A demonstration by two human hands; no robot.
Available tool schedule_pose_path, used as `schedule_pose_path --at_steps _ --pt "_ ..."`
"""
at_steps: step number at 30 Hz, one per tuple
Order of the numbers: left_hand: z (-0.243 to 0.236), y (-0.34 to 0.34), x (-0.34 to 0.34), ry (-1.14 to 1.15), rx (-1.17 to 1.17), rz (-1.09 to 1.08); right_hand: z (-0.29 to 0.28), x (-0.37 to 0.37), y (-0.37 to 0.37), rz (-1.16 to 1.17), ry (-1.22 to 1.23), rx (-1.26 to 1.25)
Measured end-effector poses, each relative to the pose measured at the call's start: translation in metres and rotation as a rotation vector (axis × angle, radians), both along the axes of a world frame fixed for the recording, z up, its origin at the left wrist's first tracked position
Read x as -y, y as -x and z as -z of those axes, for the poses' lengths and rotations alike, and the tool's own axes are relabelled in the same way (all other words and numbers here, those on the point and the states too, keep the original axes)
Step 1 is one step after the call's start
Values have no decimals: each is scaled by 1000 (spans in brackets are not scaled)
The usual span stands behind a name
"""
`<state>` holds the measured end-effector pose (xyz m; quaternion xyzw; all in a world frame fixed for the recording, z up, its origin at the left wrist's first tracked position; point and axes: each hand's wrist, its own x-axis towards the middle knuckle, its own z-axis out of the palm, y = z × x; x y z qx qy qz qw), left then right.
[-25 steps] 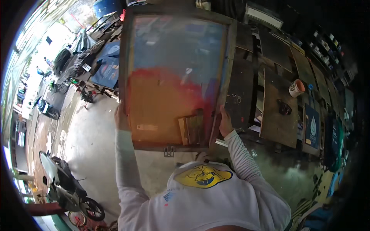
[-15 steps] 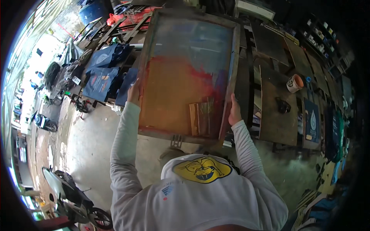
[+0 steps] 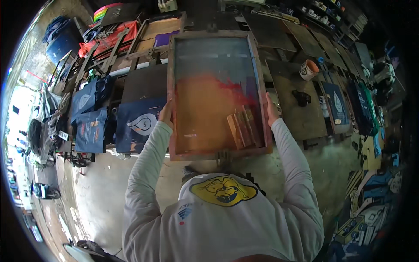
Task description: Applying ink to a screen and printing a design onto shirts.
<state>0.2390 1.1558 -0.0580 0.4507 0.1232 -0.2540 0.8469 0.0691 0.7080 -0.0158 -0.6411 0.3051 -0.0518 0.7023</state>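
Between my hands is a wooden screen printing frame (image 3: 171,65). Its mesh is grey at the far end and orange-brown at the near end, with a ragged red band of ink between. My left hand (image 3: 166,114) grips the frame's left side and my right hand (image 3: 271,110) its right side; the fingers beneath are hidden. In the near right corner of the frame lies a wooden-handled squeegee (image 3: 242,127), tilted. Just left of my left hand, a navy fabric piece (image 3: 142,124) with a white drop print lies on a board.
Dark printing boards line the long table. On a board to the right stand a stained bucket (image 3: 309,70) and a small black object (image 3: 301,98). Navy printed bags (image 3: 91,131) lie left, another printed navy piece (image 3: 337,105) right. A blue drum (image 3: 64,46) stands far left.
The view has swung left and the frame now sits squarer between my hands. More of the printed navy piece shows beside it. The squeegee appears more tilted.
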Motion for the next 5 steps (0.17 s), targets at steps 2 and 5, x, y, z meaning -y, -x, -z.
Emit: schedule_pose_path --at_steps 2,5 --pt "3 4 19 -36 -22 23 2 13 4 63 -29 -47" --pt "-10 11 55 -277 -24 43 1 33 8 51 121 -124"
